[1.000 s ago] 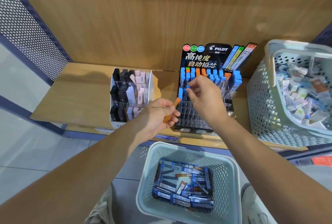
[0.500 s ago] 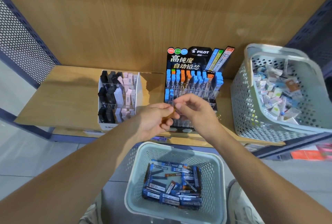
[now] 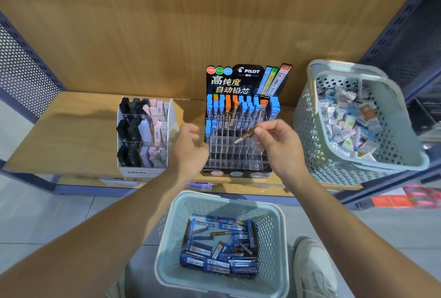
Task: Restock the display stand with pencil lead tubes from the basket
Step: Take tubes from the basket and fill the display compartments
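Left hand (image 3: 188, 147), fingers loosely curled and empty, hangs left of the black tiered display stand (image 3: 238, 154); right hand (image 3: 279, 142) pinches a slim orange-brown lead tube (image 3: 245, 135), long axis slanting down-left over the stand's empty clear slots

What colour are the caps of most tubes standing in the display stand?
Mostly blue, a few orange, on the tubes in the display stand; head view.

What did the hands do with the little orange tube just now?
The left hand let go of the orange-capped lead tube and now sits empty. The right hand took it and holds it over the display stand. The floor basket of tubes looks unchanged.
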